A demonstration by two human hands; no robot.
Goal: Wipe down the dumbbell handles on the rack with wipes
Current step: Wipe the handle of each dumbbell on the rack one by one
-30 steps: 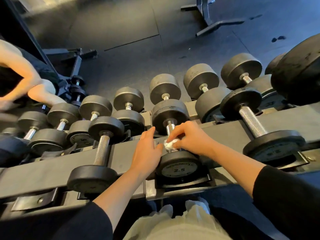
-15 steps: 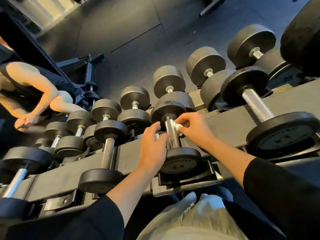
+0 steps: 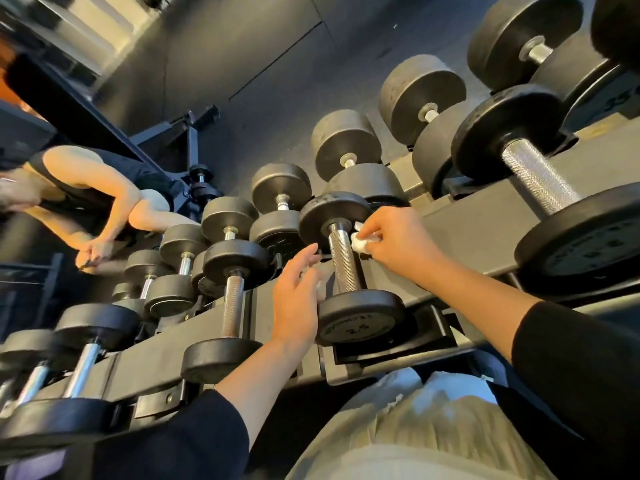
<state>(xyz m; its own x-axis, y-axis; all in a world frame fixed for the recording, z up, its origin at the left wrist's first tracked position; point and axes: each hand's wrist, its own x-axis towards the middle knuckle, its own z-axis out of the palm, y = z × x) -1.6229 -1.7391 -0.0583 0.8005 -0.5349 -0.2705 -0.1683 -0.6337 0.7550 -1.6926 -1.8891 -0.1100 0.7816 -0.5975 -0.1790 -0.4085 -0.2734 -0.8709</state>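
Right hand [image 3: 398, 242] pinching a crumpled white wipe [image 3: 362, 241] against the upper end of the knurled steel handle [image 3: 344, 261] of the small black 2.5 dumbbell, left hand [image 3: 296, 299] relaxed open beside it; neighbouring handles on the black steel rack [image 3: 485, 220] presumably remain unwiped.
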